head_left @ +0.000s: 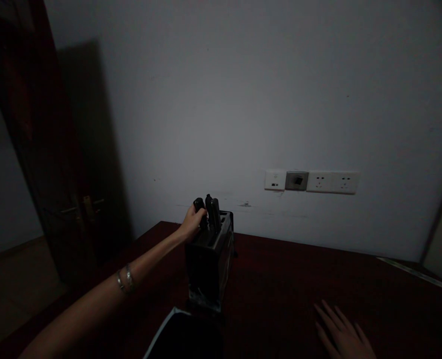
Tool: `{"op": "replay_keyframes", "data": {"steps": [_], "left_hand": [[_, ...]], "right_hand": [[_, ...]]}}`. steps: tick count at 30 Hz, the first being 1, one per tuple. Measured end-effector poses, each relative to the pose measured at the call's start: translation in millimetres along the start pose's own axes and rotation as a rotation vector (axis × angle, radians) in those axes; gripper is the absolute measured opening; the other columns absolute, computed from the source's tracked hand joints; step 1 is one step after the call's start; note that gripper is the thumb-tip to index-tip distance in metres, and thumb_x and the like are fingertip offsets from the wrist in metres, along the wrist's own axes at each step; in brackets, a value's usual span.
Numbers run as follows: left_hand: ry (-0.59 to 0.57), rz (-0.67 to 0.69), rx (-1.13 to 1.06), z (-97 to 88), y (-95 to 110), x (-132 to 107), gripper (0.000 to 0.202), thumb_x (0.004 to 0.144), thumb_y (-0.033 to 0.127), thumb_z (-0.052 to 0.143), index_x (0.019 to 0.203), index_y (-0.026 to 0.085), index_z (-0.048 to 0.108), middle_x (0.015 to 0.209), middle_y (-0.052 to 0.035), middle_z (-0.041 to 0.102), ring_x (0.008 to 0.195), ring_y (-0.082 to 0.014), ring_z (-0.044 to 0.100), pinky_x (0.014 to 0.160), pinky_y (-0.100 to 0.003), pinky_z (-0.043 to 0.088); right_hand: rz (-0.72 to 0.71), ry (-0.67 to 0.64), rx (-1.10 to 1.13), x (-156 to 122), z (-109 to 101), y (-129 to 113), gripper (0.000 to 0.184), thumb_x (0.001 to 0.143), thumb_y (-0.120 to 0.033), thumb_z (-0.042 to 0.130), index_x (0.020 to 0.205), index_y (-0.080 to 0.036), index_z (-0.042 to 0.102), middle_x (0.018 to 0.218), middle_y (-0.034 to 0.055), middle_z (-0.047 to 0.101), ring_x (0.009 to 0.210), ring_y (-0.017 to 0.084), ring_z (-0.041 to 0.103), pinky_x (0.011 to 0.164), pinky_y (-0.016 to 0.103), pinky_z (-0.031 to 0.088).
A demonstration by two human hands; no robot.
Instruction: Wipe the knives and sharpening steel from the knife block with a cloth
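A dark knife block point(209, 264) stands on the dark red table point(280, 279), with several black knife handles sticking up from its top. My left hand point(191, 224) reaches out to it and is closed round the leftmost knife handle point(199, 205). Two thin bracelets circle that wrist. At the lower right, my right hand point(342, 335) lies flat on the table with its fingers stretched out, holding nothing.
A white wall with a row of sockets and a switch point(312, 181) rises behind the table. A dark wooden door point(49, 164) with a handle stands open at the left. A dark object with a pale edge point(179, 336) sits at the bottom centre.
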State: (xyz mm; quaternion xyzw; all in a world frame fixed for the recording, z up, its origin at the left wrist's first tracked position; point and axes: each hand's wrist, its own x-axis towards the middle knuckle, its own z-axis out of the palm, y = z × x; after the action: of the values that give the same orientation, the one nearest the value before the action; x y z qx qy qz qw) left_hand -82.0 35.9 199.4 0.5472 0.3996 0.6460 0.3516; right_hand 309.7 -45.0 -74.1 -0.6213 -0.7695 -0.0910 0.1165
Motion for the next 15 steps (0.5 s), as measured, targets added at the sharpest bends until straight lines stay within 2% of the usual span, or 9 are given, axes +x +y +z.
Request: {"op": "replay_keyframes", "data": {"steps": [6, 15], "left_hand": [[-0.014, -0.007, 0.002, -0.8, 0.0, 0.8, 0.015, 0.061, 0.022, 0.053, 0.075, 0.018, 0.049, 0.061, 0.0047, 0.048, 0.053, -0.0094, 0.045, 0.049, -0.020, 0.035], [-0.005, -0.013, 0.002, 1.6, 3.6, -1.2, 0.012, 0.061, 0.021, 0.052, 0.072, 0.018, 0.047, 0.058, 0.0055, 0.045, 0.050, -0.0084, 0.041, 0.047, -0.019, 0.032]], "right_hand": [[-0.024, -0.027, -0.013, -1.0, -3.6, -0.4, 0.044, 0.073, -0.026, 0.040, 0.108, -0.027, 0.065, 0.134, 0.0045, 0.046, 0.126, 0.038, 0.034, 0.097, 0.065, 0.025], [0.034, 0.043, 0.060, 0.8, 6.1, 2.9, 0.044, 0.076, -0.035, 0.037, 0.111, -0.026, 0.063, 0.133, 0.0053, 0.049, 0.125, 0.036, 0.038, 0.097, 0.061, 0.029]]}}
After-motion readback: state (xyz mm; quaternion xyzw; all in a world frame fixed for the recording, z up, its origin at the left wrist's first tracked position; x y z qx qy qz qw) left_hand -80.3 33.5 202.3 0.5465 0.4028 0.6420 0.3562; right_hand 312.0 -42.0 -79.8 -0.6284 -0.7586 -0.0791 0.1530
